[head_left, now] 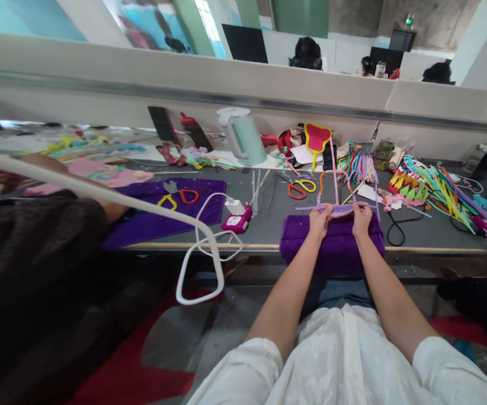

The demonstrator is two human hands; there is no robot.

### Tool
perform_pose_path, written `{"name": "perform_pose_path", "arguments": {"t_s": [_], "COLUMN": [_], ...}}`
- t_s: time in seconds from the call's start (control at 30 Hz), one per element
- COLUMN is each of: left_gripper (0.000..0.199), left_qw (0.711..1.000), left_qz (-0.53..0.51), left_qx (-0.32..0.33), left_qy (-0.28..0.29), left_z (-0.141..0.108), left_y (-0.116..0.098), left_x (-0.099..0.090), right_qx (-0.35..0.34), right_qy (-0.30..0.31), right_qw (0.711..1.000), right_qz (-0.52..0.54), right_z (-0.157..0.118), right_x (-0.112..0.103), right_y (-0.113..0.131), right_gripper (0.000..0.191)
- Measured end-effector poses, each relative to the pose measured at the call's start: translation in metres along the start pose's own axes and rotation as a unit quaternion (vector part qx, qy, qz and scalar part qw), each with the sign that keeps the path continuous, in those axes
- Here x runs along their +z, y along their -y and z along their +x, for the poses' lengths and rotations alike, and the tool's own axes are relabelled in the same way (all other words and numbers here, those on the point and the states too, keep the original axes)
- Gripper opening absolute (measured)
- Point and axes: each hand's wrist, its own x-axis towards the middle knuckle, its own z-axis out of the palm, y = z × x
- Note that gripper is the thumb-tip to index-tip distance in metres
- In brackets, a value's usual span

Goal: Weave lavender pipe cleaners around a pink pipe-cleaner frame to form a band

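Note:
Both hands hold a craft piece of fuzzy stems [335, 175] over a purple padded cloth [331, 242] at the table's front edge. Its upper part is an orange and purple arch with a pink upright in the middle; purple stems run crosswise at the bottom. My left hand [320, 220] pinches the left part of the crosswise stems. On their right part, my right hand [361, 218] is closed in the same way. Beyond the piece lies a red, yellow-edged fuzzy shape [317, 139]. Scissors with red and yellow handles [302, 187] rest left of the arch.
Left of me are a purple power strip [237, 220] with a white cable, a kettle [243, 138], a purple cloth [142, 222] with scissors [178, 196], and another person's arm [112, 205]. Bundles of coloured stems [450, 191] lie at the right. A white tubular frame [201, 225] juts in from the left.

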Motion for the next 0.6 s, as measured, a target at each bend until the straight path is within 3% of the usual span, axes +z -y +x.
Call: {"name": "perform_pose_path", "arguments": {"t_s": [0.33, 0.6], "left_gripper": [0.042, 0.044], "left_qw": [1.0, 0.993], "left_qz": [-0.014, -0.004], "left_qx": [-0.012, 0.07], "left_qy": [-0.017, -0.098], "left_z": [-0.001, 0.0012], "left_y": [-0.0017, 0.0053], "left_x": [0.0007, 0.0011], "right_qx": [0.005, -0.012], "right_qy": [0.004, -0.011], "right_qw": [1.0, 1.0], "right_qz": [-0.007, -0.024], "right_z": [-0.0018, -0.0003], "right_x": [-0.0006, -0.003], "right_y": [0.0035, 0.0019], "right_gripper": [0.026, 0.025]}}
